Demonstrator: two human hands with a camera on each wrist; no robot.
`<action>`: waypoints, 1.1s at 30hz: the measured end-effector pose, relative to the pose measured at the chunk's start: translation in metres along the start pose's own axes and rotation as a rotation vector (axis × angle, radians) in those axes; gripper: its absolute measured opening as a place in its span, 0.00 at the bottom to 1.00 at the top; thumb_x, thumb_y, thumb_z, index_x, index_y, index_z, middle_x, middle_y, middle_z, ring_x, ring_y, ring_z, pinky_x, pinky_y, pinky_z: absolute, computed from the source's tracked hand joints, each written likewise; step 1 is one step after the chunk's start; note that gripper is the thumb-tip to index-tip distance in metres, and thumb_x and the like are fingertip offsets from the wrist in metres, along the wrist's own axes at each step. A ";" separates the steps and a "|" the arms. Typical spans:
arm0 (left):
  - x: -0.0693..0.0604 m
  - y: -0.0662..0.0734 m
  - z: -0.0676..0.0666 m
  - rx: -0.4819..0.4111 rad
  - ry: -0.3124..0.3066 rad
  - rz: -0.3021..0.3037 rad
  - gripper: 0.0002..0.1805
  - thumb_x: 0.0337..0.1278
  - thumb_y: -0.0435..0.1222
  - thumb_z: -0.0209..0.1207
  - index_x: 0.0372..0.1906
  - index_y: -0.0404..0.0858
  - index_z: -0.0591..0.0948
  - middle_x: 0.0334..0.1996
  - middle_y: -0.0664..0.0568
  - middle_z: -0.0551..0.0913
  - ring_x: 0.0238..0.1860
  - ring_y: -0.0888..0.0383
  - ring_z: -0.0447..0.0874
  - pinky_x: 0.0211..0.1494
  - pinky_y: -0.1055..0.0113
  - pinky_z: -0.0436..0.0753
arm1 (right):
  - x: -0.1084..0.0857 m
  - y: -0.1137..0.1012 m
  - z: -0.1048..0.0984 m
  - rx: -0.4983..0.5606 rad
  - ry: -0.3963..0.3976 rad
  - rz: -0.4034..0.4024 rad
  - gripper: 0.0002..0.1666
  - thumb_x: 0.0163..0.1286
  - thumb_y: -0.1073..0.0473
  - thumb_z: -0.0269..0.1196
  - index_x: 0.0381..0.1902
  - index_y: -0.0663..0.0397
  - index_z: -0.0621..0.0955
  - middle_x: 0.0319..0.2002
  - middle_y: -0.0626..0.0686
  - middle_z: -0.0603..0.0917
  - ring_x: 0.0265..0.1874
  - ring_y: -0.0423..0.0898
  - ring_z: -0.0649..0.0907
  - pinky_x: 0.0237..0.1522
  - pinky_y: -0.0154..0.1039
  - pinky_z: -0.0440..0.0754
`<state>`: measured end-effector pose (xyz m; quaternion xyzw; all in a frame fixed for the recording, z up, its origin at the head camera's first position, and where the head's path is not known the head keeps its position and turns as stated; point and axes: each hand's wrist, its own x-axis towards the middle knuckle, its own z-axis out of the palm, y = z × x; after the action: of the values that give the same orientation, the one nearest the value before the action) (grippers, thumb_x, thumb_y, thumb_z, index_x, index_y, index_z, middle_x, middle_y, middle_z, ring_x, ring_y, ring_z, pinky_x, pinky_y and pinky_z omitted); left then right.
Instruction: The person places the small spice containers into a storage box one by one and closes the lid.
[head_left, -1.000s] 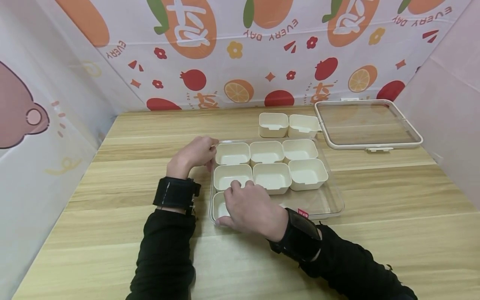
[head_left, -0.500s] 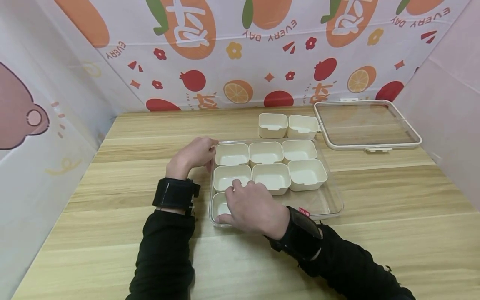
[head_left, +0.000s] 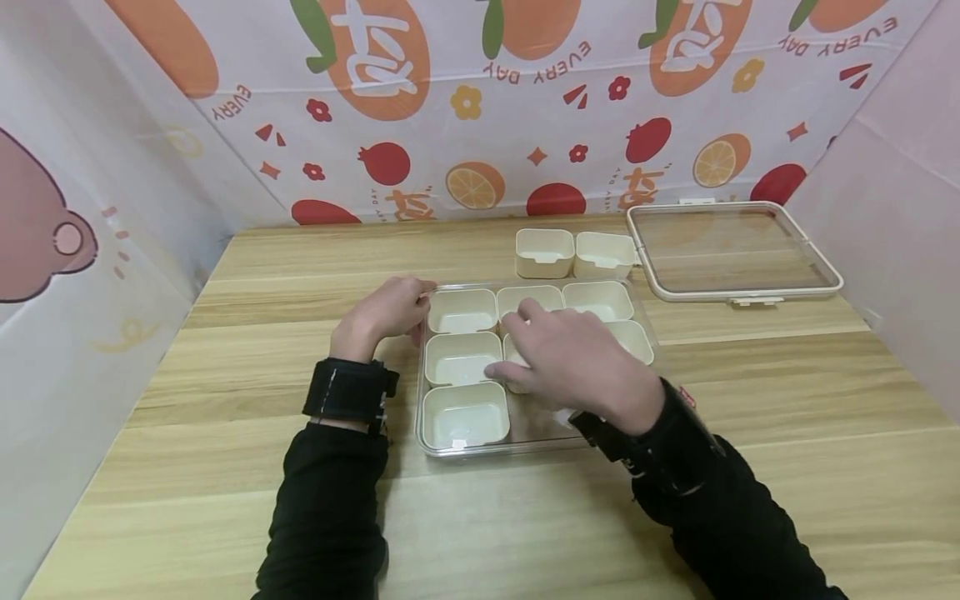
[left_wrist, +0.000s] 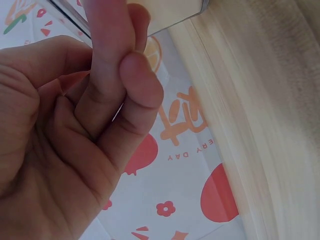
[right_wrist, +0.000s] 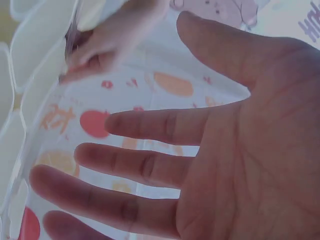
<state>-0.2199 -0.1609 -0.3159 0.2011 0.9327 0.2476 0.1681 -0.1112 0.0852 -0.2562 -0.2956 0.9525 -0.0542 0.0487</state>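
A clear rectangular storage box point(head_left: 525, 448) lies on the table, holding several cream cups in rows. My left hand point(head_left: 381, 318) grips the box's back-left edge, and its curled fingers show at the box wall in the left wrist view. My right hand point(head_left: 573, 362) hovers over the middle of the box and partly hides the cups under it. Its fingers spread straight with nothing in them in the right wrist view. The front-left cup point(head_left: 465, 415) now stands fully visible in its corner, next to a bare part of the box floor.
Behind the box, two more cream cups stand side by side, a left one point(head_left: 544, 254) and a right one point(head_left: 604, 256). Right of them lies a clear lid point(head_left: 735, 250) with a cream frame. A fruit-print cloth point(head_left: 420, 183) hangs behind the table.
My right hand has let go of the front-left cup and moved up and to the right over the box. The left hand stays on the box edge.
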 end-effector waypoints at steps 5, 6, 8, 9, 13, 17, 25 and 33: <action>0.000 0.000 0.001 -0.008 0.003 -0.001 0.27 0.71 0.24 0.39 0.72 0.22 0.64 0.15 0.49 0.81 0.24 0.49 0.86 0.44 0.58 0.77 | -0.005 0.018 -0.006 0.010 0.096 0.013 0.31 0.73 0.40 0.62 0.55 0.64 0.79 0.44 0.57 0.80 0.30 0.50 0.81 0.32 0.46 0.81; 0.000 0.000 0.001 -0.007 0.004 -0.001 0.27 0.71 0.24 0.39 0.72 0.22 0.64 0.15 0.49 0.81 0.24 0.48 0.86 0.45 0.57 0.77 | -0.006 0.022 -0.007 0.007 0.118 0.012 0.31 0.73 0.40 0.62 0.55 0.64 0.80 0.44 0.57 0.81 0.29 0.50 0.81 0.32 0.46 0.81; 0.000 0.000 0.001 -0.006 0.004 -0.004 0.27 0.71 0.24 0.39 0.73 0.22 0.64 0.15 0.49 0.81 0.24 0.48 0.86 0.45 0.57 0.77 | -0.006 0.028 -0.008 0.006 0.151 0.004 0.30 0.73 0.42 0.63 0.54 0.65 0.80 0.43 0.56 0.80 0.26 0.50 0.80 0.29 0.45 0.80; 0.000 0.000 0.001 -0.005 0.004 -0.005 0.27 0.71 0.24 0.38 0.73 0.22 0.63 0.14 0.49 0.81 0.24 0.48 0.86 0.46 0.56 0.77 | -0.006 0.030 -0.008 0.007 0.164 -0.002 0.30 0.73 0.42 0.63 0.54 0.65 0.80 0.43 0.57 0.81 0.26 0.50 0.80 0.30 0.45 0.80; 0.000 0.000 0.000 -0.007 0.006 -0.005 0.27 0.72 0.24 0.38 0.73 0.22 0.63 0.15 0.49 0.81 0.24 0.48 0.86 0.51 0.53 0.79 | -0.005 0.041 -0.011 0.027 0.170 0.012 0.29 0.74 0.44 0.63 0.56 0.66 0.79 0.47 0.59 0.81 0.28 0.51 0.81 0.33 0.47 0.82; 0.001 0.000 0.000 -0.010 0.007 -0.001 0.27 0.71 0.24 0.39 0.73 0.22 0.64 0.15 0.48 0.81 0.24 0.47 0.86 0.52 0.52 0.79 | -0.002 0.052 -0.016 0.040 0.177 0.063 0.29 0.74 0.45 0.63 0.56 0.65 0.79 0.49 0.61 0.81 0.33 0.53 0.84 0.37 0.50 0.83; 0.001 -0.001 -0.001 -0.010 0.008 0.000 0.27 0.71 0.24 0.38 0.72 0.22 0.64 0.15 0.49 0.81 0.24 0.48 0.86 0.57 0.50 0.78 | 0.008 0.075 -0.020 0.122 0.214 0.078 0.22 0.75 0.50 0.62 0.51 0.65 0.81 0.49 0.62 0.82 0.46 0.58 0.82 0.49 0.55 0.79; 0.003 -0.003 -0.003 -0.009 0.000 0.003 0.27 0.71 0.25 0.38 0.73 0.22 0.63 0.14 0.49 0.81 0.23 0.48 0.87 0.61 0.49 0.76 | 0.014 0.098 -0.024 0.139 0.256 0.130 0.20 0.75 0.53 0.63 0.50 0.67 0.81 0.54 0.66 0.80 0.52 0.63 0.78 0.54 0.58 0.75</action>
<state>-0.2248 -0.1627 -0.3160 0.2019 0.9313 0.2519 0.1684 -0.1804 0.1598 -0.2458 -0.2200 0.9620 -0.1542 -0.0494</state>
